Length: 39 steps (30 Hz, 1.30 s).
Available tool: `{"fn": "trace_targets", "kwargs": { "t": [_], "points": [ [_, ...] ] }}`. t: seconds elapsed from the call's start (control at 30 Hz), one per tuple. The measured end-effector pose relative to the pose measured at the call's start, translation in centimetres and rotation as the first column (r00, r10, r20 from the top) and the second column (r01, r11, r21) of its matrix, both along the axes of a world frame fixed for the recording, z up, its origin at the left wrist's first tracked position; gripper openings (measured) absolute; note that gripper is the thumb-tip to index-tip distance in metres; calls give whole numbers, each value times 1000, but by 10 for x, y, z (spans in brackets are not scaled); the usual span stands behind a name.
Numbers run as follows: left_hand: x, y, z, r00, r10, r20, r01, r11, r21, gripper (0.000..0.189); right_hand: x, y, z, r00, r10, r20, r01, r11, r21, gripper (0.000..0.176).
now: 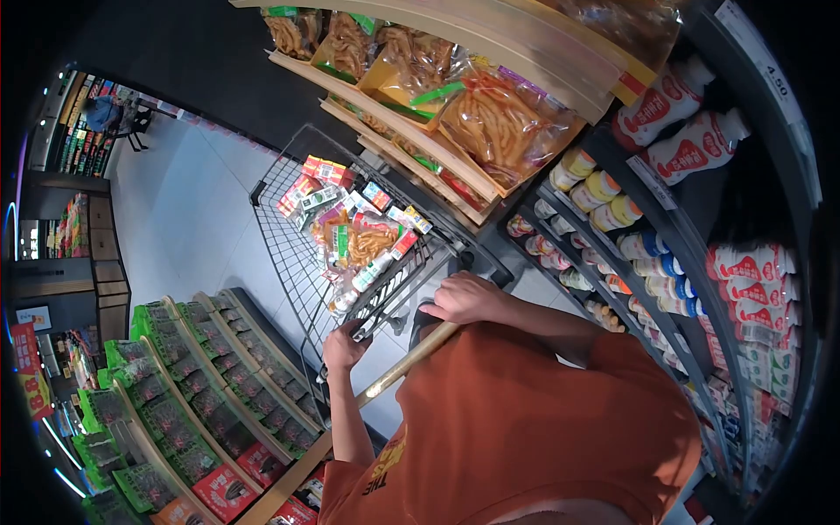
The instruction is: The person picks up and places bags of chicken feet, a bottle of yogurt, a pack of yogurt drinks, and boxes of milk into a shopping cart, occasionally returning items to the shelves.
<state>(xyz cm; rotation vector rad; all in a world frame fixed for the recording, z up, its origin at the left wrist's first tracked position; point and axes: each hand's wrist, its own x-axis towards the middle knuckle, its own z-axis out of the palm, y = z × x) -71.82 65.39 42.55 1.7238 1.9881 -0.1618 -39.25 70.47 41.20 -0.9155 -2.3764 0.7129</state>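
Note:
A wire shopping cart stands in front of me, with packaged goods heaped in its basket. Among them lie a clear bag of brown chicken feet, red boxes and a white bottle. My left hand is closed on the cart's near edge, its fingertips partly hidden. Curled over the far end of a pale, gold-coloured bar at the cart's rear is my right hand; its thumb points left. The palm side of that hand is out of sight.
Close on the right, a curved shelf holds bottled drinks and yogurt packs. A wooden rack of bagged chicken feet borders the cart's far side. Green-packed goods fill the left rack. A person is far off on the left.

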Motion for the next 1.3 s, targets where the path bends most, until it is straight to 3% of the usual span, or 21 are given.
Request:
{"fn": "trace_targets", "kwargs": {
  "t": [0.17, 0.27, 0.57, 0.67, 0.77, 0.87, 0.93, 1.0, 1.07, 1.1, 1.17, 1.3],
  "points": [
    [0, -2, 2, 1000, -9, -16, 9, 1000, 17, 42, -2, -2, 1, 1000, 19, 19, -19, 1000, 7, 48],
    [3, -1, 4, 1000, -8, -5, 8, 1000, 21, 42, 0, 0, 12, 995, 18, 94, -7, 992, -122, 50],
    [-2, 0, -1, 998, -55, 10, 55, 998, -1, 43, -3, 1, 7, 998, -9, 65, 18, 989, -144, 48],
    [-3, 1, 0, 999, -47, -1, 47, 998, -37, 44, -7, 3, 12, 995, -52, 90, 78, 947, -313, 48],
    [-6, 1, -2, 998, -62, 22, 63, 998, -30, 46, -10, -2, 6, 989, -144, -17, 138, 970, -199, 49],
    [-7, 4, 0, 998, -52, 21, 54, 995, -84, 49, -9, 7, 7, 992, -72, 103, 104, 933, -345, 43],
    [-13, 0, -9, 995, -82, 48, 83, 997, -12, 49, 2, 17, 18, 979, -187, -77, 160, 950, -267, 38],
    [-14, -1, -10, 995, -82, 48, 82, 997, 8, 50, 21, 34, 44, 912, -348, -220, 311, 932, -184, 27],
    [-9, 0, -4, 998, -56, 27, 57, 998, -23, 49, 40, 54, 58, 633, -611, -476, 638, 760, -126, 13],
    [-9, -1, -4, 998, -52, 26, 53, 998, -30, 50, 55, 68, 59, 528, -641, -557, 778, 627, 16, 15],
    [-9, 0, -5, 999, -45, 22, 46, 998, -43, 50, 82, 84, 59, 337, -862, -379, 916, 394, -81, 44],
    [-11, -4, -12, 998, -55, 32, 56, 998, -19, 49, 98, 110, 36, 161, -917, -366, 977, 201, -73, 69]
  ]
}}
